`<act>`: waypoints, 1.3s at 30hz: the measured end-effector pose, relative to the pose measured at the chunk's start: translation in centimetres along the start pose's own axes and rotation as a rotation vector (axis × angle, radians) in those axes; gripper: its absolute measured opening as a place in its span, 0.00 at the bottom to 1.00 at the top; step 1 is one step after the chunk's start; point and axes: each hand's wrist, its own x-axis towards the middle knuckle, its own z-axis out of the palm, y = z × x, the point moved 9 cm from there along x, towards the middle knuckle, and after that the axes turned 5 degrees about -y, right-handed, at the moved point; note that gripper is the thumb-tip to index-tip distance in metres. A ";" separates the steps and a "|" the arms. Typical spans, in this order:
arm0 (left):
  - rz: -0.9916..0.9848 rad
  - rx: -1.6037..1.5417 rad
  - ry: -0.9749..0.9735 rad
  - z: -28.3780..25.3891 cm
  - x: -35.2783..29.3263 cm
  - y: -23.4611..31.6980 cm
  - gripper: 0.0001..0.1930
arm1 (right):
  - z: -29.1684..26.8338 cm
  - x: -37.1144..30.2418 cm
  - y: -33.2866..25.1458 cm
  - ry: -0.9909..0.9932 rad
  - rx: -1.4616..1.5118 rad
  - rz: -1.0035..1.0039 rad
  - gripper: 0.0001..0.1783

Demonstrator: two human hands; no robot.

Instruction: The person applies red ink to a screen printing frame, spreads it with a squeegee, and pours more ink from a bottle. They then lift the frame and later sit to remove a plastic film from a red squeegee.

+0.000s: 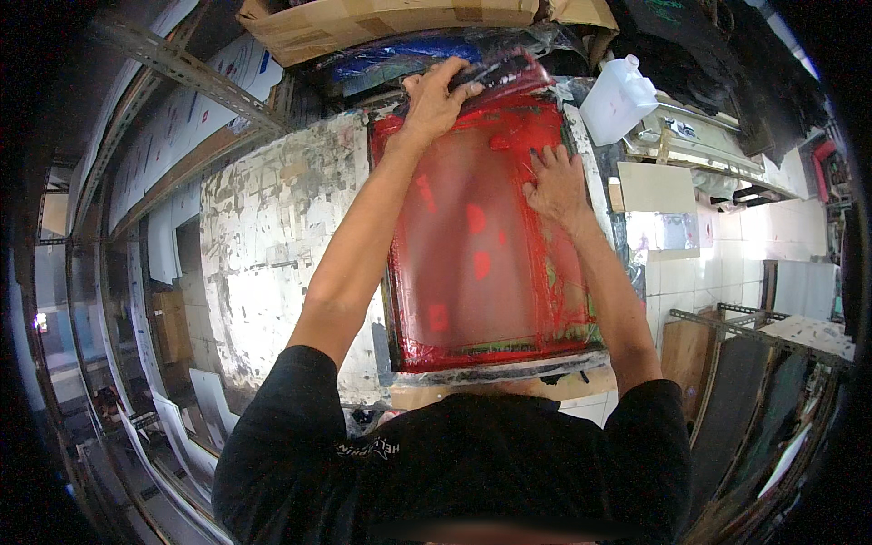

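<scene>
A silk screen frame (472,245) with a red-tinted mesh lies flat on the worktable in front of me. Brighter red shapes show in the mesh, and red ink is smeared along its edges. At the far end, my left hand (436,102) is closed around a dark squeegee (509,80) stained with red ink, lying crosswise near the frame's far edge. My right hand (557,189) rests on the right side of the screen, fingers spread and palm down. What lies under the screen is hidden.
A paint-spattered board (282,245) covers the table's left part. A cardboard box (391,32) stands behind the frame, a white plastic jug (619,98) at its far right corner. Metal shelving (154,64) rises on the left; a metal rack (772,336) stands at the right.
</scene>
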 end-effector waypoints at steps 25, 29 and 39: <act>-0.098 0.633 -0.139 7.5 0.0 -8.5 0.27 | -2.2 -11.5 0.8 -0.089 0.099 0.103 0.45; -0.091 0.543 -0.147 6.9 -0.8 -9.3 0.34 | -2.4 -12.8 0.5 -0.168 0.185 0.119 0.50; 0.102 0.210 0.302 -7.1 -17.0 0.0 0.29 | -1.5 -13.7 2.9 -0.252 0.000 0.098 0.55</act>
